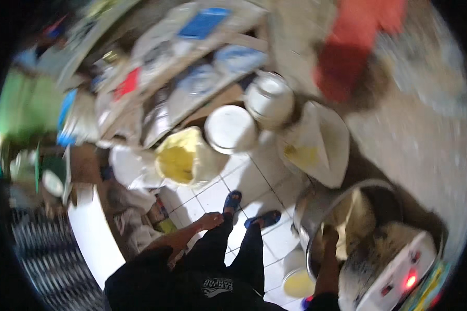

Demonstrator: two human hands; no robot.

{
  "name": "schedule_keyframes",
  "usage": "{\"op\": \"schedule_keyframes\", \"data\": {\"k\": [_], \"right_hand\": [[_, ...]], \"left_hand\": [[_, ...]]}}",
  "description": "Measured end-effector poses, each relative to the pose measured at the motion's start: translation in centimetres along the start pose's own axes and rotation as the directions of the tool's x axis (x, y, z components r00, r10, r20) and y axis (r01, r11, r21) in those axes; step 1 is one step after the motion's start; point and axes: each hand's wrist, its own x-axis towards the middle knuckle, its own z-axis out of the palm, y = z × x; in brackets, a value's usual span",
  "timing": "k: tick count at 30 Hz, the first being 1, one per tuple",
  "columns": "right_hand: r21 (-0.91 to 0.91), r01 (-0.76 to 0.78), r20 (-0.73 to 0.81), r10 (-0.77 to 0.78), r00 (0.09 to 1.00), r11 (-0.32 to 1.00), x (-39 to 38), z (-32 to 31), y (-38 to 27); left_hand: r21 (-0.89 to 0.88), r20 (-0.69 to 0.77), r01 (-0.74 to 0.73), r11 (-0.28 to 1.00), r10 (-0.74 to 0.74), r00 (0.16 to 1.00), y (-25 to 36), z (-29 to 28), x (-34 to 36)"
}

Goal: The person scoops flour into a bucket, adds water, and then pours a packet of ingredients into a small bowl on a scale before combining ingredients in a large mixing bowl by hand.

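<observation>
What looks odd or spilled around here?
Nothing looks clearly spilled, though it's blurry. One oddity: the bare right hand is in the metal bowl while a red light glows on the white panel beside it, perhaps meaning power is on.

Left hand (209,221) out front, right hand (329,235) forward and rightward

Two hands (209,221) (329,236), two blue sandals (233,199) (264,219), one large metal bowl (385,199), one glowing red light (411,280).
</observation>
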Motion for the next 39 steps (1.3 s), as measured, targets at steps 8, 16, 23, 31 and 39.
{"op": "schedule_keyframes", "data": {"k": [8,16,23,31,39], "right_hand": [[0.315,0.439,-0.507,-0.242,0.828,0.841,-22.0,-22.3,-17.8],[-0.100,0.856,-0.365,-0.819,0.444,0.508,-24.0,-35.8,-46.8],[0.173,0.933,-0.257,-0.900,0.351,0.315,-25.4,-39.4,-71.7],[-0.229,0.941,0.074,-0.960,0.271,0.248,-20.5,-52.8,-83.8],[-0.100,0.913,-0.422,-0.848,0.321,0.395,-5.2,-65.7,-82.3]], "left_hand": [[-0.157,-0.241,-0.157,0.975,0.117,0.964,2.5,-9.6,-6.0],[-0.102,-0.716,-0.479,0.872,0.269,0.644,6.5,-28.2,-8.2],[-0.133,-0.987,-0.421,0.897,-0.081,0.139,-2.1,-53.6,-16.0],[0.193,-0.976,0.287,0.938,0.153,0.154,-9.9,-68.7,-9.5],[0.149,-0.979,0.424,0.893,0.072,0.193,-10.5,-70.2,-5.4]]}}
